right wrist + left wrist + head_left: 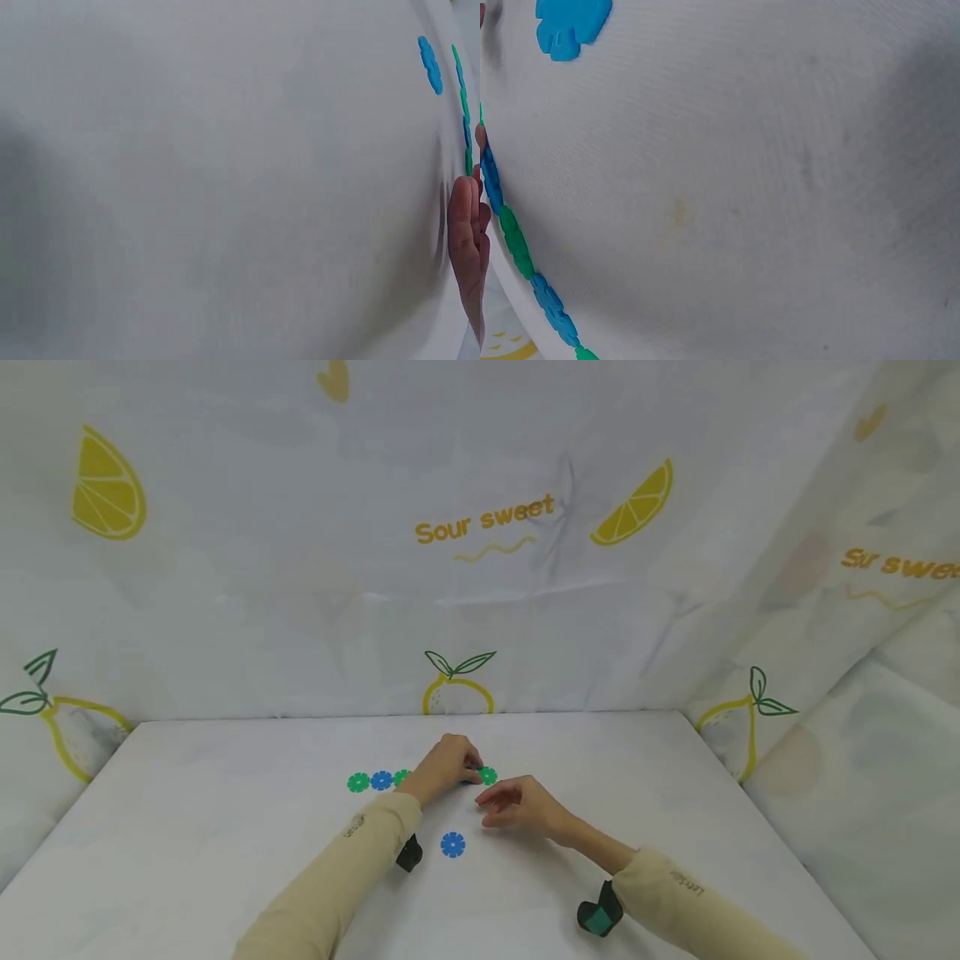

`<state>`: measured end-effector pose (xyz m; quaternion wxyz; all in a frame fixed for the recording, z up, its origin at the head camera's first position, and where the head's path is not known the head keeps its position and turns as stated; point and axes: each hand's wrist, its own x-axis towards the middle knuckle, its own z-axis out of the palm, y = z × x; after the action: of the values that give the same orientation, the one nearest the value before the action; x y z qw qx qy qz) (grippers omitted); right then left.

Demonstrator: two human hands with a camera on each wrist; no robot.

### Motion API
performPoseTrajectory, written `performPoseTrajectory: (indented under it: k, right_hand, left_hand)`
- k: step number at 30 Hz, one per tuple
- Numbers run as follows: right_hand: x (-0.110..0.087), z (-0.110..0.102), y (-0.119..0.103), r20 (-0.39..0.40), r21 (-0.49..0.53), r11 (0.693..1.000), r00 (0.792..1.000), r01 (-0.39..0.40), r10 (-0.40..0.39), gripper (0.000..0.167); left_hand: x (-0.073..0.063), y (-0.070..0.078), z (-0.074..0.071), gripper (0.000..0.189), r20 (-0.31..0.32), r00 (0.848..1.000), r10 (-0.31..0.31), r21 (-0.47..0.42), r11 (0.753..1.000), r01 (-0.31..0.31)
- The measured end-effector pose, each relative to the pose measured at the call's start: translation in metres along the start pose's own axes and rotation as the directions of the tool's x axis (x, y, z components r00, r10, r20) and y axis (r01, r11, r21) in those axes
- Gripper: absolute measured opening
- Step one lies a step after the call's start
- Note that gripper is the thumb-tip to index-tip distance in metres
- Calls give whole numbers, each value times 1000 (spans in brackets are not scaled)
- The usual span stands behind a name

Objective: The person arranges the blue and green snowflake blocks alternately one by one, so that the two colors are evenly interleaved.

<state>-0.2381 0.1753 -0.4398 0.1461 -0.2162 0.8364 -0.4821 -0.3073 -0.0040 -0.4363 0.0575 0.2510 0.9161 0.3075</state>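
A row of alternating green and blue notched snowflake discs lies across the table; its left end is a green disc [358,782] beside a blue disc [382,780]. My left hand [444,767] reaches over the row and hides its middle. Its thumb and fingers pinch a blue disc near the right end, next to the last green disc [489,775]. My right hand [527,806] hovers just right of and nearer than that end, fingers loosely bent, holding nothing. A single blue disc [453,844] lies apart, nearer to me; the left wrist view also shows this loose blue disc [571,28].
The white-covered table [225,827] ends at the back against a hanging cloth [262,610] printed with lemons. More cloth hangs on the right. Both wrists carry dark strapped mounts, the right mount [600,912] low over the table.
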Motion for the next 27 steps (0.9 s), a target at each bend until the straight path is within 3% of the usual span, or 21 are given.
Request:
performPoseTrajectory:
  k: [7,16,21,27]
  right_hand:
    - [5,15,-5,64,-27,996,995,83,-81,23]
    - [10,17,-4,99,-46,994,990,103,-98,23]
    - [17,10,-4,200,-84,981,967,174,-154,25]
    - [24,7,0,296,-68,957,922,282,-250,29]
  left_hand:
    - [2,1,-1,17,6,1000,-6,-6,1000,6]
    - [6,-1,2,18,21,1000,-17,12,1000,17]
    - [6,-2,3,17,16,1000,-8,-4,1000,8]
    - [6,-1,2,16,20,1000,9,-15,1000,-9]
